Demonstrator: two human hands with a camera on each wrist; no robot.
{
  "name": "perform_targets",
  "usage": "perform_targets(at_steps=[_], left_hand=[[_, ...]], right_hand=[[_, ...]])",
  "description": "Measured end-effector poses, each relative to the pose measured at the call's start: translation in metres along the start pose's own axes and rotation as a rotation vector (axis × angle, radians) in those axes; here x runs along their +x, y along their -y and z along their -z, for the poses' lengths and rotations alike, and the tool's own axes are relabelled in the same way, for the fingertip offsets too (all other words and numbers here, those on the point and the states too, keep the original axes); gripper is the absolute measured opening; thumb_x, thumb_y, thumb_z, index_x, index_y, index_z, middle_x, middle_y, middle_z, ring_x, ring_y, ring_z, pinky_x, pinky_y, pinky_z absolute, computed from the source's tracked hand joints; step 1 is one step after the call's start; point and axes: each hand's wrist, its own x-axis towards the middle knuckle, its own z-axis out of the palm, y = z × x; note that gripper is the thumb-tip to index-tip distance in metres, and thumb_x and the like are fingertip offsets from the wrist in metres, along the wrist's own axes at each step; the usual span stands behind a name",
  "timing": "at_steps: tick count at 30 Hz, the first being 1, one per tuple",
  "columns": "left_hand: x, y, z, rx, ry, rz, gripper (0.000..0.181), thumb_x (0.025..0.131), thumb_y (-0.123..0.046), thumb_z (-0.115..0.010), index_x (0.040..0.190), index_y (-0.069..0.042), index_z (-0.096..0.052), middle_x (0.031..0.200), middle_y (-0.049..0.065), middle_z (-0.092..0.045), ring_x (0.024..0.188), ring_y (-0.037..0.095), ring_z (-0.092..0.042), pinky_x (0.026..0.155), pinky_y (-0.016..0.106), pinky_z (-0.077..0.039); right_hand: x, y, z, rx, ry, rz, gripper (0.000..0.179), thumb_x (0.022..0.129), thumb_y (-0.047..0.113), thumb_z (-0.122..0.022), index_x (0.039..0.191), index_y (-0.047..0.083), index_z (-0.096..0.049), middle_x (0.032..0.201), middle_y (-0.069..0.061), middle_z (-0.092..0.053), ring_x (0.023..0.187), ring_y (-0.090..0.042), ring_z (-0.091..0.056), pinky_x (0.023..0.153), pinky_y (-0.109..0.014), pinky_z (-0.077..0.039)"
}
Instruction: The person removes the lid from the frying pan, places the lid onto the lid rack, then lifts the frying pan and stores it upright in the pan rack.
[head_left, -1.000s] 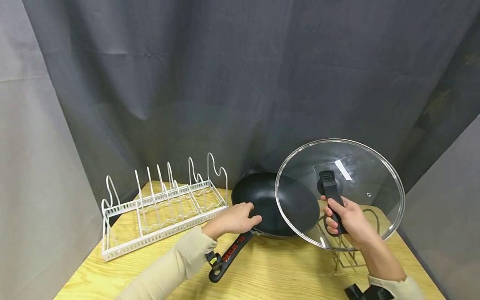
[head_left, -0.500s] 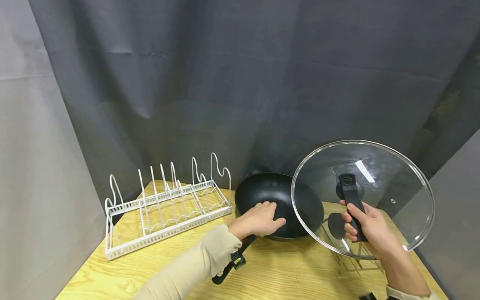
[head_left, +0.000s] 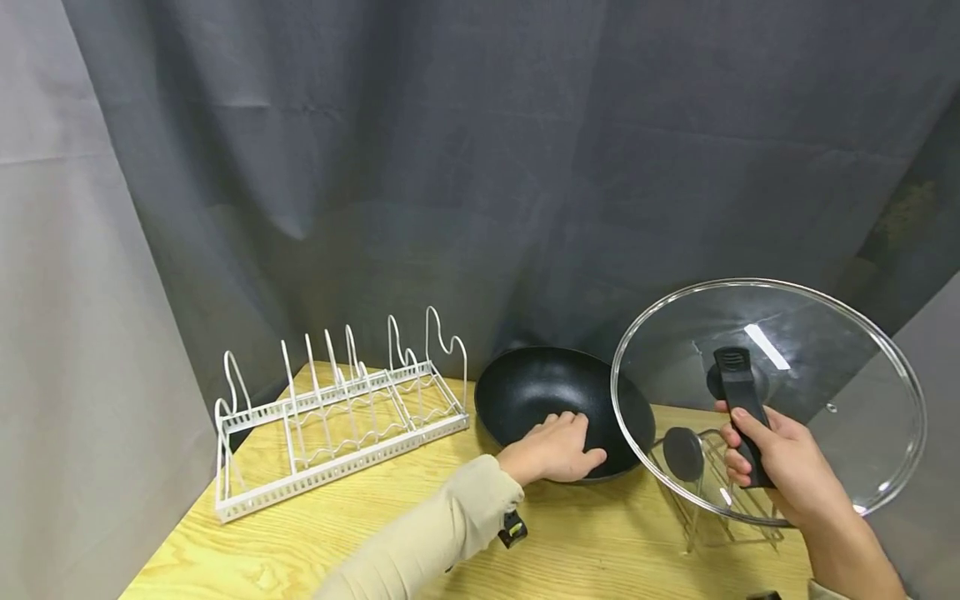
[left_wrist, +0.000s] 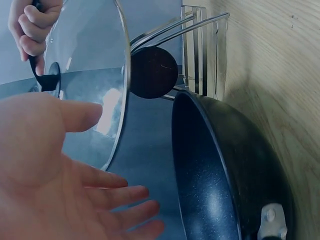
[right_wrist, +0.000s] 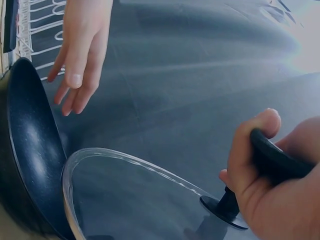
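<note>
My right hand (head_left: pixel 783 462) grips the black handle (head_left: pixel 738 417) of a large clear glass lid (head_left: pixel 832 358), which is raised and tilted at the right. A black wok (head_left: pixel 540 387) sits on the table left of the lid. Above the wok's near side hovers my left hand (head_left: pixel 555 447), holding nothing; in the left wrist view its fingers (left_wrist: pixel 120 195) are spread loosely, apart from the wok. My left forearm covers most of the wok's handle in the head view. In the right wrist view the lid's rim overlaps the wok's edge; whether they touch I cannot tell.
A white wire pan rack (head_left: pixel 341 442) with upright dividers stands on the wooden table (head_left: pixel 300 546) at the left. Behind the lid is a small metal wire rack (head_left: pixel 693 521) with a round dark piece (left_wrist: pixel 153 72). Grey curtains (head_left: pixel 360 167) hang behind and at the sides.
My right hand has carried the lid to the right, uncovering more of the wok. My left hand has moved right, from the wok's left edge to over its near side.
</note>
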Motion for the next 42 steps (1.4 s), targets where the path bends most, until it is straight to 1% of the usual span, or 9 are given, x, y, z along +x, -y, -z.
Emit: perform_targets(at_steps=[5, 10, 13, 18, 22, 27, 33, 38, 42], left_hand=[[0.009, -0.008, -0.004, -0.013, 0.001, -0.017, 0.057, 0.093, -0.051, -0.049, 0.132, -0.011, -0.050, 0.123, -0.001, -0.052, 0.113, 0.017, -0.048, 0.093, 0.030, -0.042], [0.017, -0.017, -0.010, -0.031, -0.003, -0.054, 0.056, 0.094, -0.051, -0.048, 0.132, -0.011, -0.050, 0.127, -0.001, -0.051, 0.116, 0.015, -0.047, 0.094, 0.028, -0.042], [0.019, -0.023, -0.014, -0.038, -0.017, -0.089, 0.055, 0.094, -0.049, -0.048, 0.132, -0.010, -0.050, 0.126, -0.001, -0.051, 0.116, 0.014, -0.048, 0.094, 0.026, -0.041], [0.023, -0.030, -0.025, -0.051, -0.055, -0.111, 0.061, 0.094, -0.048, -0.048, 0.141, -0.009, -0.041, 0.134, -0.001, -0.048, 0.120, 0.013, -0.046, 0.097, 0.025, -0.039], [0.029, -0.034, -0.030, -0.069, -0.086, -0.108, 0.066, 0.095, -0.049, -0.046, 0.147, -0.011, -0.031, 0.143, -0.002, -0.041, 0.127, 0.012, -0.040, 0.101, 0.025, -0.036], [0.038, -0.038, -0.032, -0.062, -0.141, -0.121, 0.067, 0.095, -0.050, -0.045, 0.147, -0.010, -0.031, 0.143, -0.001, -0.040, 0.128, 0.013, -0.040, 0.101, 0.026, -0.036], [0.048, -0.044, -0.038, -0.041, -0.198, -0.138, 0.070, 0.094, -0.054, -0.044, 0.147, -0.010, -0.031, 0.144, -0.001, -0.040, 0.128, 0.014, -0.040, 0.100, 0.026, -0.037], [0.057, -0.048, -0.049, -0.028, -0.225, -0.167, 0.071, 0.094, -0.054, -0.046, 0.146, -0.007, -0.031, 0.144, 0.000, -0.040, 0.127, 0.014, -0.042, 0.099, 0.024, -0.038], [0.063, -0.052, -0.056, -0.029, -0.228, -0.168, 0.071, 0.094, -0.054, -0.046, 0.147, -0.009, -0.031, 0.143, -0.003, -0.039, 0.126, 0.012, -0.041, 0.098, 0.024, -0.038]], right_hand=[[-0.004, 0.001, 0.010, 0.058, 0.011, 0.026, 0.019, 0.103, 0.018, -0.036, 0.114, 0.009, -0.049, 0.075, 0.000, -0.046, 0.052, -0.014, -0.035, 0.045, -0.023, -0.043], [-0.008, 0.002, 0.018, 0.063, -0.021, 0.036, 0.018, 0.103, 0.017, -0.037, 0.112, 0.010, -0.051, 0.075, -0.001, -0.047, 0.052, -0.012, -0.040, 0.044, -0.024, -0.043], [-0.011, 0.003, 0.022, 0.078, -0.021, 0.041, 0.020, 0.103, 0.016, -0.036, 0.111, 0.010, -0.053, 0.075, -0.001, -0.048, 0.052, -0.013, -0.039, 0.045, -0.024, -0.043], [-0.013, 0.003, 0.029, 0.106, -0.013, 0.052, 0.021, 0.104, 0.014, -0.034, 0.111, 0.009, -0.053, 0.076, -0.002, -0.049, 0.053, -0.015, -0.036, 0.045, -0.025, -0.043], [-0.013, 0.006, 0.031, 0.084, -0.044, 0.042, 0.019, 0.103, 0.017, -0.035, 0.112, 0.011, -0.051, 0.075, -0.003, -0.049, 0.053, -0.014, -0.042, 0.045, -0.027, -0.043], [-0.012, 0.011, 0.030, 0.054, -0.104, 0.038, 0.015, 0.102, 0.019, -0.038, 0.112, 0.013, -0.049, 0.075, -0.004, -0.050, 0.054, -0.013, -0.048, 0.045, -0.028, -0.043], [-0.012, 0.013, 0.030, 0.027, -0.133, 0.068, 0.015, 0.102, 0.018, -0.039, 0.113, 0.011, -0.046, 0.073, -0.004, -0.051, 0.053, -0.014, -0.048, 0.044, -0.028, -0.044], [-0.013, 0.014, 0.034, 0.019, -0.156, 0.079, 0.017, 0.102, 0.019, -0.038, 0.114, 0.007, -0.037, 0.073, -0.004, -0.050, 0.053, -0.014, -0.047, 0.043, -0.029, -0.042], [-0.017, 0.016, 0.038, -0.011, -0.194, 0.072, 0.022, 0.102, 0.021, -0.039, 0.115, 0.005, -0.034, 0.073, -0.003, -0.049, 0.053, -0.015, -0.047, 0.043, -0.029, -0.042]])
